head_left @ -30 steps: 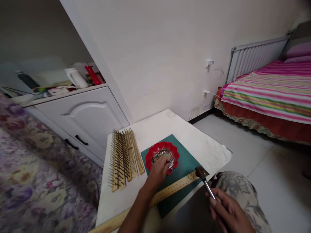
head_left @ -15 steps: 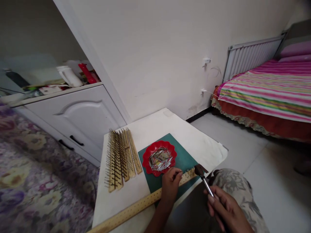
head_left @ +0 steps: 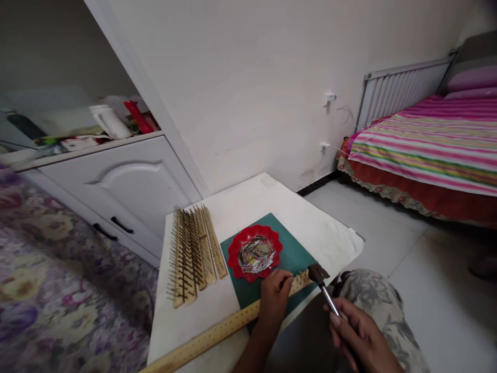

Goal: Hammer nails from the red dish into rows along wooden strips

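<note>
My right hand (head_left: 355, 329) grips a hammer (head_left: 328, 295) by its shiny shaft, the dark head over the right end of a long wooden strip (head_left: 209, 334). Rows of small holes run along this strip, and several nails stand in its right end. My left hand (head_left: 276, 290) rests on the strip, thumb and forefinger pinched together at its upper edge; what they pinch is too small to make out, perhaps hidden by the fingertips. Just beyond the left hand, a red scalloped bowl (head_left: 234, 247) holds a pile of loose nails (head_left: 256, 254). Bowl and strip lie over a green mat (head_left: 293, 248).
Several wooden strips full of upright nails (head_left: 186, 254) lie at the left of the white-covered table (head_left: 248, 199). A white cabinet (head_left: 128, 181) and flowered fabric (head_left: 58, 274) are at the left. A bed (head_left: 427, 145) with a striped cover stands at right.
My left hand has shifted slightly right along the strip. The hammer head has moved slightly left, still close to the nails.
</note>
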### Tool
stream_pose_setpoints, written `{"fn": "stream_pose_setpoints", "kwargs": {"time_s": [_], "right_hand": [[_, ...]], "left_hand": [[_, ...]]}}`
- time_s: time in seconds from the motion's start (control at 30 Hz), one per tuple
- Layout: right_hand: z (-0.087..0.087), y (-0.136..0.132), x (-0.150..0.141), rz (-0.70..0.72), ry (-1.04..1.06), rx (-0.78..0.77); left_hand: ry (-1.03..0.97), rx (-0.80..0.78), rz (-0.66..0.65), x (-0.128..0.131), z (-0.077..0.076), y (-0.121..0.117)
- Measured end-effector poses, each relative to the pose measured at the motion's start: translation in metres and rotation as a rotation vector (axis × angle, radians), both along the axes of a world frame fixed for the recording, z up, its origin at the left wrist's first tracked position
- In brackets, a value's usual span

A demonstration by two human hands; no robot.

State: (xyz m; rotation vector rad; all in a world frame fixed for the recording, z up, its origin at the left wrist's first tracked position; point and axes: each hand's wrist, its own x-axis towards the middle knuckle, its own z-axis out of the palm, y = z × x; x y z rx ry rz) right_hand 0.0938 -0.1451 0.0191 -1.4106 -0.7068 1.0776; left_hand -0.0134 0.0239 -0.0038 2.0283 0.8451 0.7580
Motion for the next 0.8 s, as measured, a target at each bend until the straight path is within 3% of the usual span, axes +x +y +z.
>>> {"fn": "stream_pose_setpoints", "kwargs": {"time_s": [0.27,0.53,0.8], "right_hand": [[0.01,0.001,-0.002,0.017,0.016,-0.012],[0.007,0.002,-0.004,0.012,0.026,0.0],[0.021,0.014,-0.011,0.096,0.027,0.043]], "left_hand": [[0.022,0.018,0.005,0.0,0.001,-0.001],[0.044,0.021,0.003,0.0,-0.001,-0.001],[0.022,0.074,-0.004,0.003,0.004,-0.002]]}}
